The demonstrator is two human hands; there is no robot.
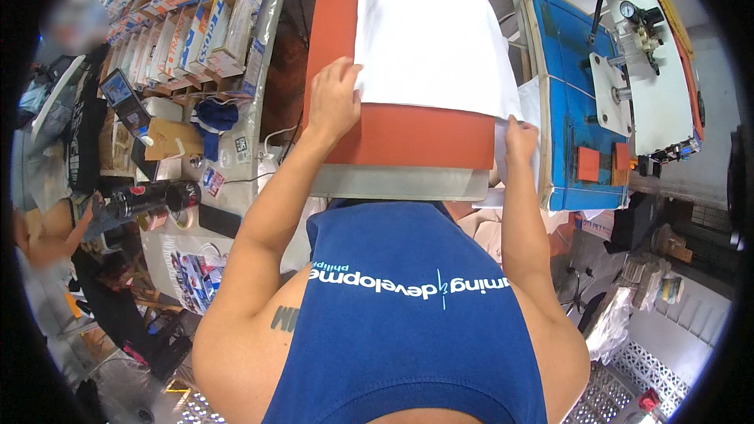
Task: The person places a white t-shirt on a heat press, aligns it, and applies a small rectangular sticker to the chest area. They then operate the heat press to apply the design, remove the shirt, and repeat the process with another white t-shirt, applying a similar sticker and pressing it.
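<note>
A white cloth (432,39) lies over the red-orange pad (424,136) of a press bed, its near edge running across the pad. Whether it is a whole garment I cannot tell. My left hand (335,100) rests at the pad's left side, fingers and thumb closed on the cloth's left edge near the corner. At the near right corner, my right hand (520,141) pinches the cloth just past the pad's edge. More white fabric (530,102) hangs beside the pad on the right, behind that hand.
A grey metal plate (400,182) sits under the pad. To the right stands a blue-topped press platen (565,110) with a pressure gauge (627,9). Boxes of packed sheets (188,39) fill the left table. Black tumblers (149,198) stand there, near another person (55,224).
</note>
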